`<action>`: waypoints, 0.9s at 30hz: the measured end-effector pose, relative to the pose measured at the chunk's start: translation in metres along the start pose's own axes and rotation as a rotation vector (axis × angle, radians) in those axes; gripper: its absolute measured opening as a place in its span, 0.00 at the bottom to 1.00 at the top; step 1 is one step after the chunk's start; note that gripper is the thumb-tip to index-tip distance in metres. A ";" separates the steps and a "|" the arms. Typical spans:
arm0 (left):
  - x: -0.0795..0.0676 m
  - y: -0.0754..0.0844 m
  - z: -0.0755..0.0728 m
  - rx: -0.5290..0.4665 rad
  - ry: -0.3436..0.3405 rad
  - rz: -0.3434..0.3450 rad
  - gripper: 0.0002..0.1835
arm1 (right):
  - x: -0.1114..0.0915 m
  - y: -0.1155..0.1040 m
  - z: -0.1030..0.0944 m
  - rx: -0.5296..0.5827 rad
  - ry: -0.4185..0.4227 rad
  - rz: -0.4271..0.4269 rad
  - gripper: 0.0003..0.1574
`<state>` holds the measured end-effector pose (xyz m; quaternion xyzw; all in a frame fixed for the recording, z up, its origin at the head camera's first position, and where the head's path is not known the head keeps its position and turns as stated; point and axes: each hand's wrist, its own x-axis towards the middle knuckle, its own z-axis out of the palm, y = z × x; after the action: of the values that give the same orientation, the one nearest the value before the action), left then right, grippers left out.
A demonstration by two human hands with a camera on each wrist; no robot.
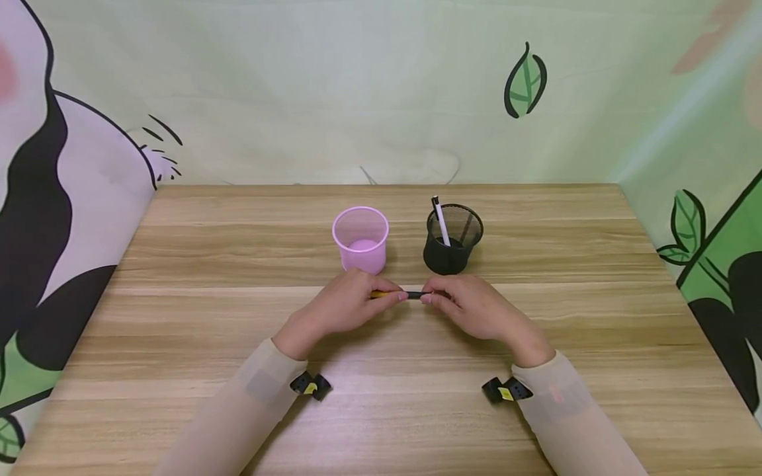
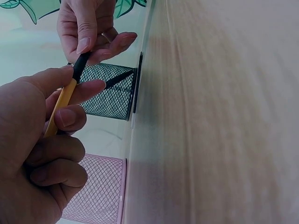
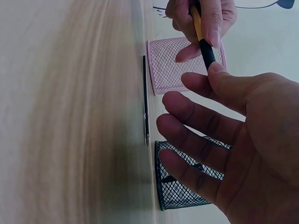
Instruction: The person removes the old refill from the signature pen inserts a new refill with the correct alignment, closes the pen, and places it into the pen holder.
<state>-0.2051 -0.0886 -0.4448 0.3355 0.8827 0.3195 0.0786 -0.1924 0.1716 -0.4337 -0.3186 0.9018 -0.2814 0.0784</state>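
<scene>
My left hand (image 1: pixel 351 301) pinches a yellow pen (image 2: pixel 65 100) with a black end, gripping the yellow barrel between thumb and fingers. From the other side, my right hand (image 1: pixel 476 307) takes the black end at its thumb and index fingertips; in the right wrist view the other fingers (image 3: pixel 201 144) are spread and bent loosely. The pen is held level, close over the table, in front of two mesh cups. A second, slim black pen (image 3: pixel 145 100) lies on the table beyond the hands, which hide it in the head view.
Behind the left hand stands a pink mesh cup (image 1: pixel 361 258). The black mesh cup (image 1: pixel 446 259) to its right has a white pen (image 1: pixel 442 221) and a dark pen leaning in it. A wooden table (image 1: pixel 238 251) runs back to a printed cloth wall (image 1: pixel 309 86).
</scene>
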 end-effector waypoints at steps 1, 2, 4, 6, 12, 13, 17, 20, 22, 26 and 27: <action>0.000 0.000 0.000 0.000 -0.002 -0.004 0.13 | 0.000 0.000 0.000 -0.001 0.000 -0.003 0.08; 0.000 0.001 0.000 -0.002 -0.003 -0.008 0.12 | 0.000 0.000 0.000 -0.003 0.000 -0.005 0.08; 0.000 0.001 0.000 -0.006 -0.007 -0.017 0.11 | 0.000 0.000 0.000 -0.002 -0.003 -0.007 0.09; 0.001 0.002 0.000 -0.010 -0.011 -0.022 0.10 | 0.000 0.000 0.001 0.000 -0.006 -0.007 0.10; 0.001 0.001 0.001 -0.006 -0.007 -0.014 0.09 | 0.000 0.000 0.001 0.004 -0.013 -0.002 0.11; 0.001 0.001 0.001 -0.002 -0.006 -0.014 0.09 | 0.000 0.000 0.001 0.006 -0.015 -0.001 0.12; 0.001 0.001 0.001 0.001 -0.005 -0.021 0.10 | 0.001 -0.001 0.001 0.007 -0.022 0.006 0.14; 0.001 0.002 0.002 0.003 -0.002 -0.025 0.10 | 0.001 -0.001 0.001 0.002 -0.027 0.008 0.15; 0.001 0.002 0.001 0.011 0.003 -0.023 0.10 | 0.001 -0.001 0.001 -0.003 -0.030 0.007 0.16; 0.001 0.002 0.002 0.028 0.014 -0.007 0.10 | 0.000 0.000 0.002 -0.015 -0.032 0.002 0.18; 0.001 0.002 0.002 0.031 0.017 -0.002 0.10 | 0.000 -0.001 0.002 -0.018 -0.032 0.003 0.18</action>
<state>-0.2036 -0.0860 -0.4446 0.3329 0.8885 0.3087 0.0663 -0.1919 0.1701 -0.4346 -0.3225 0.9032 -0.2682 0.0905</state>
